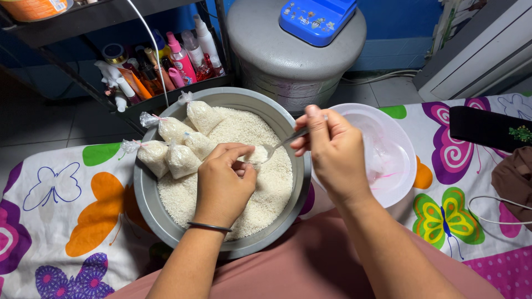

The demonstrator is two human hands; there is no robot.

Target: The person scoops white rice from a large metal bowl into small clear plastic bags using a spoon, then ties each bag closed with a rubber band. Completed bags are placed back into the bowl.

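Note:
A large grey metal bowl [145, 195] full of white rice [274, 182] rests on my lap. Several small tied plastic bags of rice [172, 145] lie along its far left side. My left hand [224, 180] sits over the rice, curled around a small clear bag that is mostly hidden under the fingers. My right hand [332, 152] grips a metal spoon [277, 147] whose bowl, heaped with rice, is at the left hand's fingertips.
A white plastic bowl [396, 188] with empty clear bags stands right of the grey bowl. A butterfly-print cloth [61, 221] covers the surface. Behind are a shelf of bottles [166, 63], a grey lidded bin [277, 50] with a blue box [316, 16], and a dark cloth [487, 128].

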